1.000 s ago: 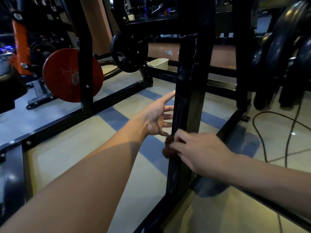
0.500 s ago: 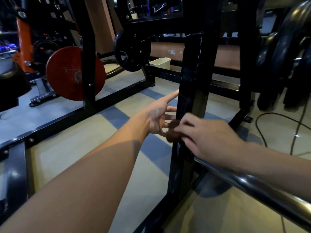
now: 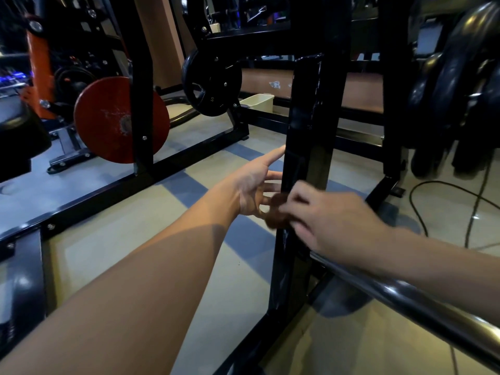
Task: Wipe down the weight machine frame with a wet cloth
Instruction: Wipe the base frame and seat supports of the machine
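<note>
- Frame post (image 3: 305, 117), black and upright, stands a little right of the middle of the frame, its foot joined to a black base rail (image 3: 167, 169) that runs off toward the lower left.
- Cloth (image 3: 274, 212), a small dark brown wad, sits bunched against the left face of the post, just below mid-frame.
- The right hand (image 3: 328, 220) comes in from the right edge with its fingers curled round the cloth, pressing it to the post; the hand is blurred.
- The left hand (image 3: 257, 188) reaches in from the lower left, palm showing, fingers spread and relaxed, holding nothing; its fingertips lie at the post's left edge just above the cloth, and I cannot tell whether they touch the metal.
- A shiny round bar (image 3: 405, 296) slants from under the right wrist down to the lower right corner.
- A red plate (image 3: 108, 120) hangs in the left of the frame, partly behind another black upright (image 3: 135, 77).
- A smaller black plate (image 3: 211, 82) hangs at upper centre, left of the post.
- A pale tub (image 3: 257, 102) sits on the floor behind, between the black plate and the post.
- More black plates (image 3: 454, 85) are stacked at the upper right.
- A dark cable (image 3: 422, 207) loops over the tiled floor (image 3: 135, 253) at right.
</note>
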Demonstrator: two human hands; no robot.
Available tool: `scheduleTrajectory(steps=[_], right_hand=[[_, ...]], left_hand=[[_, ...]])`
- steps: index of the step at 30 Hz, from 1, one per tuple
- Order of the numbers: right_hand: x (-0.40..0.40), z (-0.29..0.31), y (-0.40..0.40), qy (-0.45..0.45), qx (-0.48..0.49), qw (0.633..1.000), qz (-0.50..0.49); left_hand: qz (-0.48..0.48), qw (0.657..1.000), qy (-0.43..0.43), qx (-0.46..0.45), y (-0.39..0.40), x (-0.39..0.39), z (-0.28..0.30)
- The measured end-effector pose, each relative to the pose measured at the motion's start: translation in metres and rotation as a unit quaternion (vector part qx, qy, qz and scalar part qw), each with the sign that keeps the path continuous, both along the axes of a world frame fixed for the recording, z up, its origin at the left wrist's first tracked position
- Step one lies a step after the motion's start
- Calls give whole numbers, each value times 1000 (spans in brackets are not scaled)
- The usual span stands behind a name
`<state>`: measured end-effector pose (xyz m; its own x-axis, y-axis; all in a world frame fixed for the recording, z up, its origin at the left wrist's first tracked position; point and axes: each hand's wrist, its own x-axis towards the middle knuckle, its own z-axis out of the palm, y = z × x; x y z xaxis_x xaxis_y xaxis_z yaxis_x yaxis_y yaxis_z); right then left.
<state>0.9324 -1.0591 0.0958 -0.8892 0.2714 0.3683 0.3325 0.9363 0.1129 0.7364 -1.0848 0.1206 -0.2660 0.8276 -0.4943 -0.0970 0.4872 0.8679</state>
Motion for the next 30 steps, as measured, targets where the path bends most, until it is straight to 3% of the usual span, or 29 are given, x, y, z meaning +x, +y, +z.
scheduleTrajectory(steps=[4, 10, 12, 19, 21, 24, 26, 30], right_hand=[[-1, -22, -18, -119, -26, 992, 38], [-3, 33, 20, 85, 55, 994, -26], [-3, 33, 21, 100, 45, 993, -34], [-5, -31, -23, -122, -22, 992, 29], [-8, -15, -11, -92, 17, 995, 20], [-9, 24, 12, 33, 85, 996, -24], [-9, 32, 15, 95, 73, 992, -44], [-11, -3, 0, 29, 51, 998, -17]], left_hand=[[7, 999, 7, 40, -1, 1, 2], [14, 999, 12, 48, 2, 2, 2], [9, 998, 32, 49, 2, 0, 1], [-13, 998, 45, 49, -1, -2, 1], [-16, 998, 45, 45, 1, -1, 1], [-14, 997, 53, 49, -1, 2, 4], [-5, 996, 68, 52, -1, 3, 5], [-11, 997, 53, 51, 0, 0, 2]])
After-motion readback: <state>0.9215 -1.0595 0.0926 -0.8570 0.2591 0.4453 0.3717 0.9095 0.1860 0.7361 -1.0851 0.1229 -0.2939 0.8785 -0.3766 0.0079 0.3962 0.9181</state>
